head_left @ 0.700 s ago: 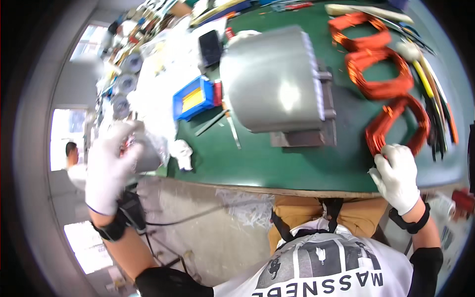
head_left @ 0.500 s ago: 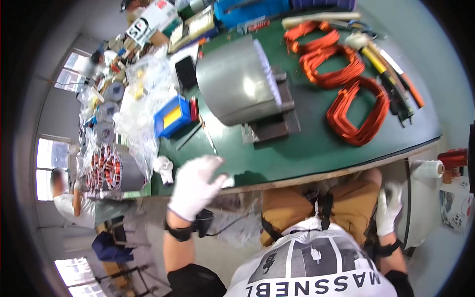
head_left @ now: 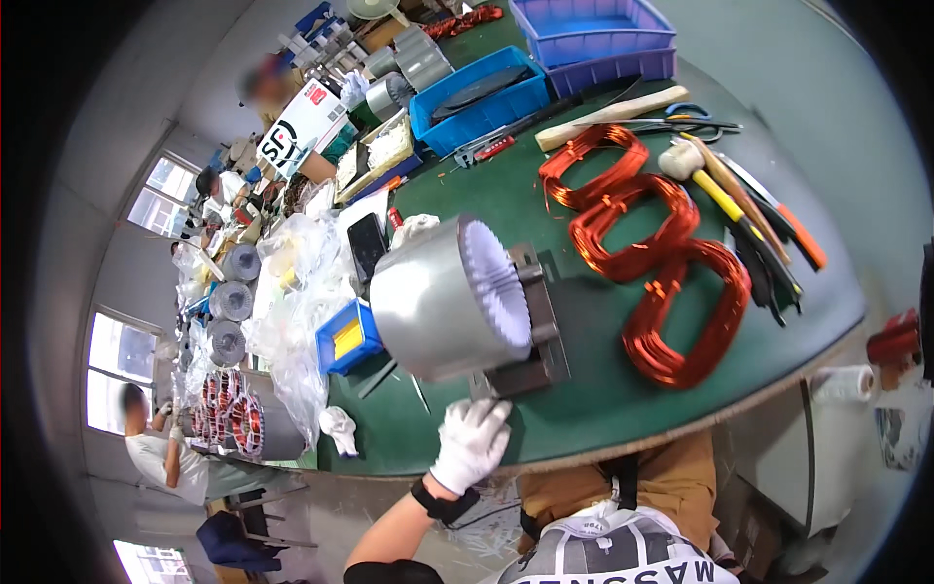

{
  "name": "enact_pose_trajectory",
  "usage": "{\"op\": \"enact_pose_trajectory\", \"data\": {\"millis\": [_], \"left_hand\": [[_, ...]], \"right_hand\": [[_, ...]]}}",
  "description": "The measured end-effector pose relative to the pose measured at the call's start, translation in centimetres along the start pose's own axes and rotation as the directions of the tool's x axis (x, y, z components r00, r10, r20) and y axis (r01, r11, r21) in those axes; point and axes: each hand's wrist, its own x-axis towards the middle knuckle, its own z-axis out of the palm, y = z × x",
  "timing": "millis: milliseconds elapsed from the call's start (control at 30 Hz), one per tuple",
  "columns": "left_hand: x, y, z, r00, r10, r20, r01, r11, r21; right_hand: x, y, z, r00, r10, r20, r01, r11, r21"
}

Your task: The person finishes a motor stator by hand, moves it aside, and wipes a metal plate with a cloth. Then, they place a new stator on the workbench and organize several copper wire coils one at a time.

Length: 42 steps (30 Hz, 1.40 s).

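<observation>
My left hand (head_left: 471, 446), in a white glove, is over the near edge of the green table. Its fingers are loosely bent and apart, with nothing visible in them. They are nearest the metal stand (head_left: 530, 373), whose lower corner is close to the fingertips; whether they touch it I cannot tell. On that stand lies a grey stator cylinder (head_left: 423, 311) on its side, its slotted opening lined with white strips and facing right. My right hand is out of view.
Three bundles of red copper wire (head_left: 686, 336) lie right of the stator. Beyond them are a mallet (head_left: 715, 195), scissors (head_left: 696, 122) and other hand tools. On the left are a small blue box (head_left: 348, 338), a phone (head_left: 367, 245) and plastic bags (head_left: 292, 321). A person (head_left: 165, 448) works at far left.
My left hand has moved right to beside the stand. My right hand, low at the right before, has left the view. The view has shifted, showing more of the table's far end.
</observation>
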Motion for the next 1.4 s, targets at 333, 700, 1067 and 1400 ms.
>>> {"op": "enact_pose_trajectory", "data": {"millis": [333, 700, 1067, 1400], "left_hand": [[-0.1, -0.5, -0.4, 0.991, -0.068, 0.113, 0.063, 0.997, 0.048], [4.0, 2.8, 1.1, 0.959, -0.047, -0.279, 0.105, 0.975, 0.197], [4.5, 3.7, 3.4, 0.967, -0.221, -0.123, 0.221, 0.975, -0.018], [2.8, 5.3, 2.3, 0.974, -0.170, -0.152, 0.160, 0.984, -0.074]], "right_hand": [[-4.7, -17.7, 1.1, 0.975, 0.058, 0.216, -0.148, 0.892, 0.426], [0.4, -21.9, -1.3, 0.950, 0.006, 0.311, 0.137, 0.890, -0.435], [-21.9, -68.9, 2.9, 0.001, -0.822, 0.570, 0.478, -0.501, -0.722], [-17.8, -67.5, 8.8, 0.133, -0.707, 0.695, 0.419, -0.595, -0.686]]}}
